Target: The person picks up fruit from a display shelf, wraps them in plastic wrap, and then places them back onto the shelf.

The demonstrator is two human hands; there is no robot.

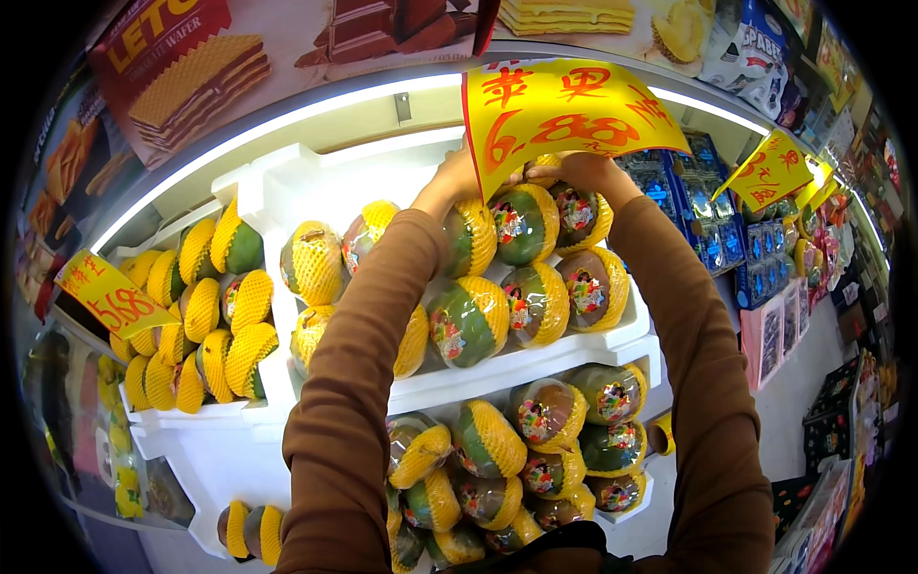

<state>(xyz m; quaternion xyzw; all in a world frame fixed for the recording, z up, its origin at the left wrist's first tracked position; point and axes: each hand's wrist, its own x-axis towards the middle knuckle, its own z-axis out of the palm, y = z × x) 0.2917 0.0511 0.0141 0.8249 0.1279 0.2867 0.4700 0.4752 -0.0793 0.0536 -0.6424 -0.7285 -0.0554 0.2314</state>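
Both my arms, in brown sleeves, reach over a white foam tray [502,366] of mangoes wrapped in clear film and yellow foam nets. My left hand [453,183] is at the tray's back, its fingers mostly hidden behind a hanging yellow price sign [566,115]. My right hand [584,172] has its fingers on a net-wrapped mango [543,172] in the back row. The sign covers part of that fruit, so the left hand's hold cannot be made out. Just in front of the hands lie a green mango [527,224] and another wrapped mango [579,215].
More wrapped mangoes [488,438] fill a lower tray. Net-wrapped mangoes [237,301] stand at left beside a small price sign [118,294]. Blue boxes of clear packs [706,194] are at right. A lit shelf edge [287,122] and printed snack panels run above the hands.
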